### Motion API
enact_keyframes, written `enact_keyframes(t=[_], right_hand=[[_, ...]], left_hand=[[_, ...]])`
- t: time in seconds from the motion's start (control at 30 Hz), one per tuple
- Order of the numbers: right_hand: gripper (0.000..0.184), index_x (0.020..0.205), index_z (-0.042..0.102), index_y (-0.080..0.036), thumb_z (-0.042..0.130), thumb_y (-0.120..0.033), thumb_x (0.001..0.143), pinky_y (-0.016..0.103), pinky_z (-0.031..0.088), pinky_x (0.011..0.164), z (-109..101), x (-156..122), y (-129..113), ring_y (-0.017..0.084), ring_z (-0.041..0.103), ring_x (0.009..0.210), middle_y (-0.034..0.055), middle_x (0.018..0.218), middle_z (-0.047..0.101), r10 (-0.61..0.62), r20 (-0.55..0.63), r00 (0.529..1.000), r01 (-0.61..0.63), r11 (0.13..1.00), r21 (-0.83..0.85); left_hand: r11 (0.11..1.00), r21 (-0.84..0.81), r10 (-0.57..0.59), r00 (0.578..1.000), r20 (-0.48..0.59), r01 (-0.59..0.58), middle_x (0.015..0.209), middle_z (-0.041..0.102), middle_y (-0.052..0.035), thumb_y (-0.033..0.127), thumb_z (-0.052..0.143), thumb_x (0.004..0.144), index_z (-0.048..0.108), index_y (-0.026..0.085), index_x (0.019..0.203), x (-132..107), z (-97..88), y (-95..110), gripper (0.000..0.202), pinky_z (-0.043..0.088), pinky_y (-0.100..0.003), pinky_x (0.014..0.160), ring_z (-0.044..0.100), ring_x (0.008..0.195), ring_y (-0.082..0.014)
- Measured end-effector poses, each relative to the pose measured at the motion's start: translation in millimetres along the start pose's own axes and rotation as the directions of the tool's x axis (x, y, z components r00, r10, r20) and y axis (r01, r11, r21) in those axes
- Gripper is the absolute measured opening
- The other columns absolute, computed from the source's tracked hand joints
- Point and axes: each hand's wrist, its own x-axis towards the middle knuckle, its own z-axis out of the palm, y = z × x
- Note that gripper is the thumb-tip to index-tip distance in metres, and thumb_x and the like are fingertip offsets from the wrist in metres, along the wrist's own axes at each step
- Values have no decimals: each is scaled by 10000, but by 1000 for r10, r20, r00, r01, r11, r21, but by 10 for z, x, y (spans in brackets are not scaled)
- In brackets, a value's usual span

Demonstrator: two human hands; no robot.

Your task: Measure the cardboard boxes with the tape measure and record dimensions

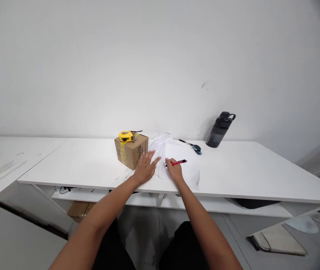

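My left hand (pixel 145 167) lies flat with fingers stretched out, pressing on the left edge of a white sheet of paper (pixel 177 155) on the white table (pixel 78 165). It is just beside a small cardboard box (pixel 132 150). My right hand (pixel 174 169) is closed round a red pen (pixel 180 162), its tip resting on the paper. A yellow tape measure (pixel 126 135) sits on top of the box.
A dark water bottle (pixel 219 129) stands at the back by the wall. A black pen and a small blue object (pixel 197 149) lie beyond the paper. A shelf runs under the tabletop; another box is on the floor below left.
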Motion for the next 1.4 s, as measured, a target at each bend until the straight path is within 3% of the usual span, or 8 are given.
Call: enact_keyframes(t=[0.1, 0.23, 0.43, 0.6, 0.67, 0.97, 1.2, 1.4], right_hand=[[403, 621, 496, -232, 531, -580, 821, 271, 355, 589, -8, 28, 2, 159, 451, 579, -36, 538, 483, 9, -9, 1000, -8, 998, 62], [400, 615, 480, -232, 541, -570, 819, 268, 349, 576, -9, 33, 4, 151, 442, 564, -46, 533, 462, 13, 9, 1000, -14, 996, 94], [403, 606, 456, -239, 525, -566, 832, 271, 337, 556, -4, 39, -3, 151, 421, 545, -47, 511, 441, 23, 21, 1000, -25, 995, 92], [392, 609, 447, -239, 531, -548, 835, 271, 322, 564, -10, 35, -37, 148, 407, 558, -51, 530, 429, 35, 25, 999, -37, 995, 91], [393, 607, 439, -238, 534, -545, 834, 269, 319, 561, -11, 31, -42, 145, 400, 555, -54, 528, 418, 38, 23, 999, -40, 994, 99], [390, 621, 486, -235, 534, -564, 823, 274, 339, 572, -32, -4, -60, 152, 430, 558, -49, 517, 440, 37, 12, 999, -38, 997, 62], [490, 669, 549, -236, 456, -691, 824, 291, 376, 579, -24, -34, -95, 169, 470, 533, -32, 494, 472, 52, -12, 999, -50, 991, 126], [577, 715, 584, -219, 375, -743, 839, 293, 378, 565, -23, -41, -95, 167, 477, 517, -20, 474, 473, 115, -15, 993, -112, 982, 153]], left_hand=[[998, 58, -29, 999, 41, 26, 1587, 234, -119, 285, 452, 917, 280, 213, 1492, 426, -285, -140, 604, 189, -492, 1166, 206, 1458, -298], [997, 64, -54, 967, 250, 40, 1548, 329, -97, 413, 450, 905, 243, 226, 1502, 951, -618, -415, 659, 259, -456, 1137, 288, 1416, -269], [944, 282, -273, 882, 385, 169, 1532, 345, -138, 575, 475, 837, 372, 253, 1455, 1134, -847, -846, 704, 30, -682, 1102, 143, 1445, -397], [850, 290, -526, 684, 506, 439, 1243, 617, -174, 725, 500, 729, 535, 248, 1303, 1173, -1033, -980, 748, 124, -786, 980, 481, 1182, -458], [842, 299, -538, 656, 529, 449, 1152, 661, -163, 728, 524, 705, 595, 242, 1217, 1190, -1036, -961, 710, 128, -783, 974, 529, 1105, -444], [903, 302, -420, 782, 460, 306, 1393, 521, -165, 703, 489, 759, 442, 279, 1411, 1018, -836, -848, 779, 8, -780, 990, 380, 1270, -477], [965, 177, -263, 779, 569, 196, 1239, 639, -107, 616, 501, 788, 591, 313, 1251, 947, -1154, -848, 560, 134, -738, 1007, 509, 1138, -382], [974, 151, -225, 795, 563, 169, 1341, 583, -84, 667, 502, 765, 543, 353, 1317, 891, -1156, -880, 636, 172, -688, 1018, 494, 1165, -392]])
